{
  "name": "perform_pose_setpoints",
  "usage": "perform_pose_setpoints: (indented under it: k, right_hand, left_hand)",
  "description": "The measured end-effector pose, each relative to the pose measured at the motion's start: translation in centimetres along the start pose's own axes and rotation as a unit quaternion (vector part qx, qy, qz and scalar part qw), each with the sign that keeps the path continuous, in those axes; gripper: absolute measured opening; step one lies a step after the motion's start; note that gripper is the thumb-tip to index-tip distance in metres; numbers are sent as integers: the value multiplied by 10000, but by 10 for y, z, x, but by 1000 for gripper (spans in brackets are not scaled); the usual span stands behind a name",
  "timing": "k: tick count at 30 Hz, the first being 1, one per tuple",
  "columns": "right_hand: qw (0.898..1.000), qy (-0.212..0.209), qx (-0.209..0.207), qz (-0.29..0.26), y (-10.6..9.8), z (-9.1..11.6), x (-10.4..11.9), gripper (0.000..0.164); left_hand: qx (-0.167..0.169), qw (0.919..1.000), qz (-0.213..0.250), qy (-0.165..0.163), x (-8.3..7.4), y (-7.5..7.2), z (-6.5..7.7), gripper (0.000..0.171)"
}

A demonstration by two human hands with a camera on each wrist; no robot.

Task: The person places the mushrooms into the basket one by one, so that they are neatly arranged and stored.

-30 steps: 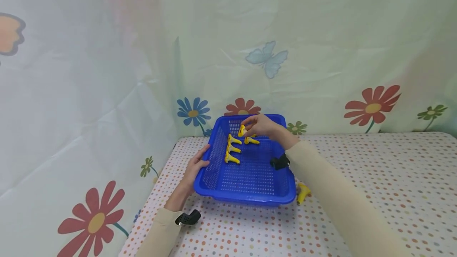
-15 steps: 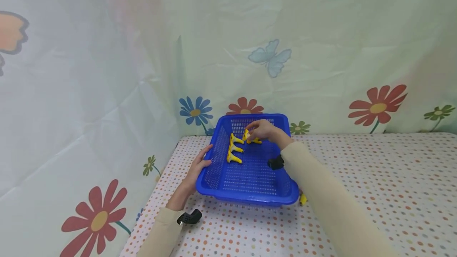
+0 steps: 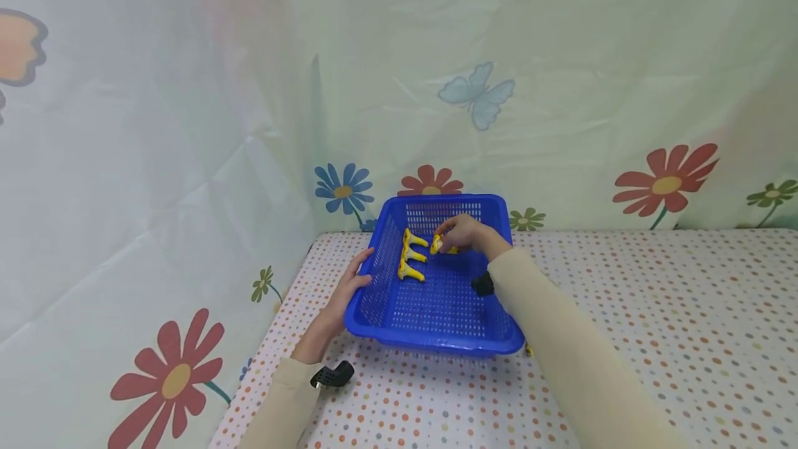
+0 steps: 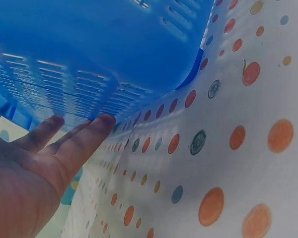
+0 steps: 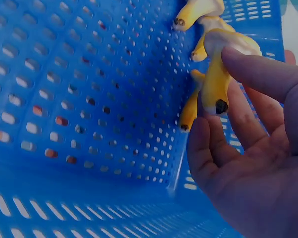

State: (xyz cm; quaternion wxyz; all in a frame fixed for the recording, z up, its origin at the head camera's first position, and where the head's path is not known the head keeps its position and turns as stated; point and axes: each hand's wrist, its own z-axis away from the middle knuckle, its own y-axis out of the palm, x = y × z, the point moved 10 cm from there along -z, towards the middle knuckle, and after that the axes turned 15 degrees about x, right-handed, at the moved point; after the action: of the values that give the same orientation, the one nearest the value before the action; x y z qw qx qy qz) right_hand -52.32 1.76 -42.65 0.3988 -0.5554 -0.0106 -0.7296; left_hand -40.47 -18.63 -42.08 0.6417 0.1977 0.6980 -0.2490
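My right hand [image 3: 464,233] pinches a yellow mushroom [image 5: 216,79] with a pale cap and dark stem end, between thumb and fingers, low inside the blue plastic basket [image 3: 436,346]. Just beyond it in the right wrist view lies another mushroom [image 5: 189,106], partly covered by the hand in the head view. Three more, such as the nearest mushroom [image 3: 411,271], form a row along the basket's left side. My left hand [image 3: 343,293] lies at the basket's left wall, its fingers [image 4: 84,144] extended against the perforated outside in the left wrist view.
Under the basket is a table with a polka-dot cover [image 3: 399,400]. Outside the basket's front right corner, a bit of yellow mushroom [image 3: 528,350] shows beside my right sleeve. Printed curtains [image 3: 561,89] hang behind and on the left.
My right hand has lowered the mushroom toward the basket floor, right of the row. The mushroom outside the basket has become mostly hidden. My left hand keeps its place at the wall.
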Motion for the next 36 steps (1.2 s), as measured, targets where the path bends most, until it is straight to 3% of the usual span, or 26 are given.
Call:
perform_pose_setpoints:
  k: [5,8,13,18,22,31,36]
  right_hand:
    - [9997,135,3,186,0,-3,-4,44]
    - [9991,285,-199,232,-1,-3,-1,42]
    - [9981,402,-464,-15,-3,-3,3,37]
    - [9947,771,-669,-135,-3,-6,-9,36]
    - [9950,590,-799,41,-1,-10,-7,36]
    - [9953,324,-555,718,15,-10,-1,32]
    - [9952,323,-591,704,12,-9,-2,28]
  left_hand:
    - [16,10000,6,-81,1,-1,-1,51]
    - [19,10000,25,-50,2,-1,-2,51]
    - [5,10000,15,-16,2,-2,-2,51]
    - [70,9999,-50,-57,3,0,0,51]
    - [42,10000,11,-67,3,-1,2,51]
    - [217,9997,133,-23,3,0,5,51]
    - [231,9997,107,-17,0,3,0,52]
